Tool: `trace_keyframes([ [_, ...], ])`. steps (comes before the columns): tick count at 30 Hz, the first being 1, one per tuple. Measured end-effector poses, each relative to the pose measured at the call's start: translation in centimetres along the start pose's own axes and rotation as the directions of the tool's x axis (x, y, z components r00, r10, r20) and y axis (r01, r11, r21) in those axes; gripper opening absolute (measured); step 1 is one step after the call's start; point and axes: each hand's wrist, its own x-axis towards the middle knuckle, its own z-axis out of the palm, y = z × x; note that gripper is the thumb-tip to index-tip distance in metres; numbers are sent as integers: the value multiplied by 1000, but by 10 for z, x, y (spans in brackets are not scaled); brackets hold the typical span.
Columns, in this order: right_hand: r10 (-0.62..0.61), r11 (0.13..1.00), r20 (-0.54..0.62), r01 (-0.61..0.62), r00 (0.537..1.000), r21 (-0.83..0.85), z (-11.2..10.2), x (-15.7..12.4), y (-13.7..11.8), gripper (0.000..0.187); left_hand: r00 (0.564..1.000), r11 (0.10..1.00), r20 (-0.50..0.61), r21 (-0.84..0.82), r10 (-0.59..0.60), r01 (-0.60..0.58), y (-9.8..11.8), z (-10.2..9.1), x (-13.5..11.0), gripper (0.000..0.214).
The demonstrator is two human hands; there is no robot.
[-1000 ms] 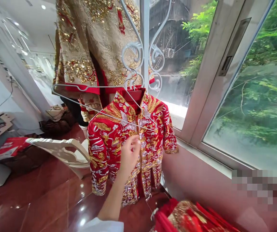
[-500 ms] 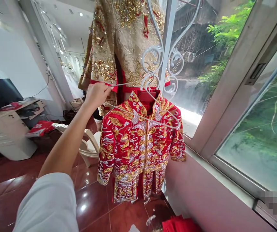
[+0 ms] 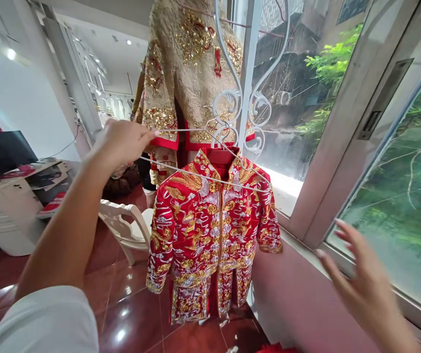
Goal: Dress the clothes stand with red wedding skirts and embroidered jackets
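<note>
My left hand [image 3: 124,142] grips one end of a thin wire clothes hanger [image 3: 181,130], which stretches sideways in front of the garments. Nothing hangs on that hanger. Just behind it is a red jacket [image 3: 191,220] with gold and silver embroidery, hung upright on a hanger of its own, with embroidered panels below its hem. My right hand [image 3: 366,282] is raised at the right with its fingers apart, touching nothing, in front of the window.
A beige and gold sequined jacket [image 3: 195,93] hangs behind the red one, beside a white scrolled metal stand [image 3: 247,73]. A white chair [image 3: 125,223] and a desk with a black monitor [image 3: 4,152] are at left. The window frame [image 3: 328,196] borders the right. Red fabric [image 3: 276,348] lies low down.
My right hand has come into view from the right, fingers spread. My left hand, still on the wire hanger, has shifted left. The view has tilted slightly.
</note>
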Motion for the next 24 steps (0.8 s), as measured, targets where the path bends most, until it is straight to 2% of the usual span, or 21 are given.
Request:
trace_keyframes([
  [3, -166, 978, 26, 161, 986, 135, 24, 34, -33, 65, 999, 996, -24, 80, 41, -39, -2, 2, 1, 46],
  [6, -242, 962, -12, 242, 970, 124, 59, 86, -63, 66, 997, 994, 22, 74, 74, -75, -1, 10, 9, 44],
  [9, -205, 967, 22, 199, 979, 158, 94, 132, -77, 64, 991, 993, 64, 14, 114, -115, 2, 22, 17, 49],
  [12, -129, 949, 125, 86, 984, 304, 113, 153, -75, 48, 960, 963, 69, -35, 270, -269, 14, 36, 23, 42],
  [14, -139, 934, 197, 62, 971, 352, 109, 152, -70, 34, 930, 925, 11, -107, 369, -365, 30, 44, 23, 37],
  [16, -158, 937, 214, 78, 964, 339, 97, 144, -66, 34, 906, 888, -85, -178, 414, -423, 50, 47, 19, 37],
  [19, -152, 932, 197, 74, 968, 355, 72, 125, -61, 40, 898, 869, -200, -237, 393, -433, 83, 46, 8, 41],
  [21, -123, 900, 237, 7, 964, 437, 57, 112, -54, 45, 894, 859, -243, -270, 376, -434, 103, 46, -3, 44],
  [23, -41, 882, 258, -86, 965, 463, 40, 99, -39, 46, 880, 838, -318, -310, 354, -449, 121, 53, -19, 42],
  [24, 24, 897, 200, -110, 980, 428, 31, 94, -26, 46, 869, 829, -379, -334, 318, -449, 128, 60, -30, 40],
])
